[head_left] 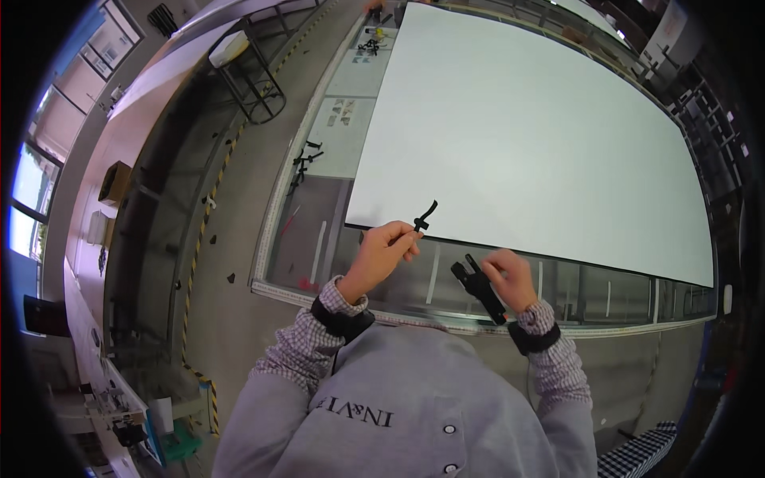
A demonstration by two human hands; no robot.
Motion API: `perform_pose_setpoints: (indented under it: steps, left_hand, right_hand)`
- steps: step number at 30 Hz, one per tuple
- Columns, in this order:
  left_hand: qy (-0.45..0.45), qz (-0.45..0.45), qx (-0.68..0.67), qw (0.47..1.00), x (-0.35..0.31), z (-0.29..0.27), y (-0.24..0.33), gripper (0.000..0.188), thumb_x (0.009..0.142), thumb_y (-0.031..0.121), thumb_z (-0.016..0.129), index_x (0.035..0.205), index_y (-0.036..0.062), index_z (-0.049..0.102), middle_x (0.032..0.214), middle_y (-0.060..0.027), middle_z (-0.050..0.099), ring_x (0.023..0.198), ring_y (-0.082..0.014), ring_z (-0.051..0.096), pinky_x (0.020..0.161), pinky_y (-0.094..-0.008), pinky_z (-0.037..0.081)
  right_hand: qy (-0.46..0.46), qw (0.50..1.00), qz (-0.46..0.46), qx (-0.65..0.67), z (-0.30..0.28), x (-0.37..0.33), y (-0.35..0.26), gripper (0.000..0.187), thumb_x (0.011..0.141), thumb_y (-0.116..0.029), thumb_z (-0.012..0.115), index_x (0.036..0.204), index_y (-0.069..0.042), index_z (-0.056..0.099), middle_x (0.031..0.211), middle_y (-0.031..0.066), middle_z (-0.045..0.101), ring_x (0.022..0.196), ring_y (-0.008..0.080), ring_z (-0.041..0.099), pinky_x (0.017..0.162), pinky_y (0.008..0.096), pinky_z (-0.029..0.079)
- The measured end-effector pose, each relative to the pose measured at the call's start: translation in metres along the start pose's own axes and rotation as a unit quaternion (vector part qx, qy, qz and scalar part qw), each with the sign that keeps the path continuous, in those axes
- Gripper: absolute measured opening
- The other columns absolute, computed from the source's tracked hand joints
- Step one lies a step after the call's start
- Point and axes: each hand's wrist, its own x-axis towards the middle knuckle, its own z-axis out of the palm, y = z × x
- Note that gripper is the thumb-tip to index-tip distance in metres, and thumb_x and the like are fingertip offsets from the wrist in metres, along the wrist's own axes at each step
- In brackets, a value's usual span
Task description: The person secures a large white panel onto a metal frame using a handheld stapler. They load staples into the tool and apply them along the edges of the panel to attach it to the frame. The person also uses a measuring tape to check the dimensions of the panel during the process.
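Note:
Near the white panel's front edge, my left hand (386,253) is closed, pinching a small black strap-like piece (429,213) that sticks up beyond the fingertips with a short crosspiece. To the right, my right hand (511,279) has curled fingers at the side of a black stapler-like tool (481,293). That tool slants down toward me, with a thin arm and a metallic strip at its upper end and a reddish spot at its lower end. Part of the grip is hidden by the hand. The large white panel (534,135) lies flat on a framed table.
Black small parts (304,159) and flat metallic pieces (341,111) lie on the table's left strip. A thin red stick (290,219) rests nearer. Another person's hand (374,6) shows at the far left corner. A stool (239,68) stands beyond the aisle.

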Motion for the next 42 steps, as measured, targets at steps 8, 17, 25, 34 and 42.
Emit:
perform_pose_setpoints:
  steps: [8,17,25,34,42]
  left_hand:
    - [-0.089,0.020,0.047,0.995,-0.022,0.006,-0.013,0.012,0.085,0.008,0.051,0.082,-0.0027,0.054,0.067,-0.0057,0.056,0.061,-0.0103,0.052,0.059,-0.0242,0.043]
    - [0.129,0.052,0.083,0.987,-0.059,-0.005,-0.040,0.018,0.084,0.005,0.056,0.101,-0.0031,0.059,0.087,-0.0070,0.060,0.073,-0.0086,0.056,0.061,-0.0208,0.046]
    - [0.101,0.064,0.063,0.991,-0.048,-0.056,-0.023,0.018,0.082,0.003,0.058,0.097,-0.0058,0.060,0.088,-0.0089,0.061,0.078,-0.0112,0.059,0.066,-0.0224,0.047]
    - [0.060,0.030,-0.075,0.995,-0.030,-0.125,-0.014,0.016,0.083,0.001,0.055,0.097,-0.0022,0.062,0.083,-0.0048,0.062,0.075,-0.0082,0.058,0.064,-0.0188,0.046]
    - [-0.020,-0.014,-0.113,0.993,-0.013,-0.161,-0.029,0.017,0.079,0.003,0.062,0.094,0.0000,0.058,0.085,-0.0047,0.060,0.074,-0.0082,0.059,0.062,-0.0201,0.046]
  right_hand:
    - [-0.113,0.932,0.150,0.310,0.053,0.041,-0.055,0.013,0.079,-0.008,0.062,0.088,0.001,0.061,0.067,0.0045,0.058,0.058,0.0054,0.054,0.050,0.0193,0.042]
    - [0.100,0.987,-0.033,0.120,0.106,0.029,-0.073,0.010,0.075,-0.006,0.067,0.078,0.000,0.060,0.069,0.0085,0.060,0.058,0.0147,0.060,0.051,0.0240,0.046]
    - [0.104,0.984,-0.103,0.102,0.150,0.050,-0.104,0.010,0.076,0.001,0.059,0.086,0.000,0.058,0.080,0.0133,0.057,0.069,0.0265,0.059,0.059,0.0314,0.047]
    - [0.112,0.905,0.126,0.391,0.180,0.087,-0.140,0.017,0.076,0.001,0.064,0.093,-0.001,0.061,0.078,0.0018,0.054,0.069,0.0056,0.052,0.055,0.0215,0.046]
    - [0.155,0.928,0.177,0.289,0.212,0.095,-0.153,0.006,0.079,-0.002,0.062,0.084,0.000,0.061,0.068,0.0016,0.059,0.057,0.0055,0.054,0.051,0.0191,0.044]
